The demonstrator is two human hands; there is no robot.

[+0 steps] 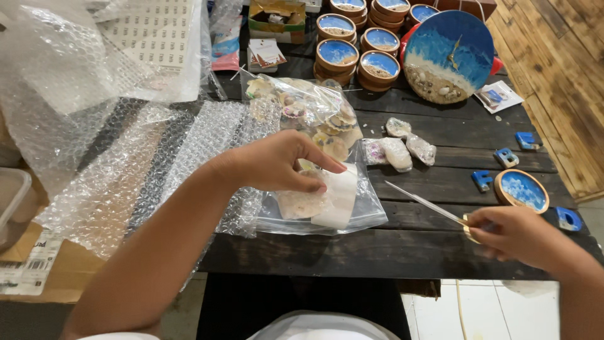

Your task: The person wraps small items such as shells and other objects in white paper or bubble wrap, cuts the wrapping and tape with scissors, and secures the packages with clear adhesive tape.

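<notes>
Seashells fill the clear zip plastic bag lying mid-table, and I see my left hand over its near end, thumb and fingers pinching a white strip of tape or paper against the bag. My right hand sits at the near right edge, fingers closed around the gold handles of a pair of slim scissors whose blades point up-left toward the bag without touching it.

Just right of the bag lie three small bubble-wrapped parcels. Beyond them stand stacked round wooden coasters with blue resin tops and a round blue-and-sand resin clock propped at the back. A single wood-rimmed blue resin coaster lies just beyond my right hand, with small blue letter pieces scattered around it. To the left, sheets of clear bubble wrap cover that end of the table and hang over the near edge, crowding my left forearm. A brown cardboard piece with a printed label lies under the wrap at lower left.

Open room is the bare strip between bag and scissors and along the near edge. The surface is a dark slatted wooden table; a warm plank wooden floor shows at right, white tiles below.
</notes>
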